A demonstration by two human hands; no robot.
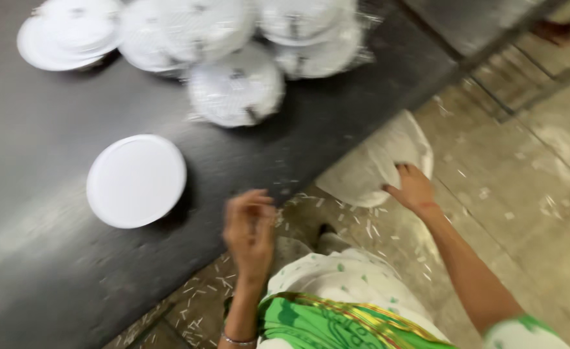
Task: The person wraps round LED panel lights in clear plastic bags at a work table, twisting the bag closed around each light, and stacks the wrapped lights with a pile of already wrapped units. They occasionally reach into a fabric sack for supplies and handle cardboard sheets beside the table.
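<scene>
Nearest the camera, the person's white garment with green print and a green, gold-edged band [336, 320] fills the bottom of the view. The left hand [251, 232] rises from there, a thin bangle [238, 340] at the wrist, and hovers just off the near edge of the dark desk [39, 271]. It is blurred; its fingers [254, 201] curl loosely inward and hold nothing. The single white round plate [136, 181] lies flat on the desk to the left of these fingers, apart from them and not touched.

Further out to the right, the right hand [414, 189] reaches down past the desk's edge to a white sack [369, 169] that stands on the floor against the desk. The fingers press on the sack's upper part, spread across the material; whether they pinch it or only rest on it, I cannot tell. The sack lies just beyond and to the left of the fingertips, touching them.

The tiled floor [530, 194] around the sack is strewn with small white scraps [369, 226].

At the far side of the desk lie several stacks of white round plates. One wrapped stack [236, 87] sits nearest, in clear film. Behind it more wrapped stacks [311, 35] crowd together, and an unwrapped stack [68, 32] rests at the far left corner. All are well apart from both hands.
</scene>
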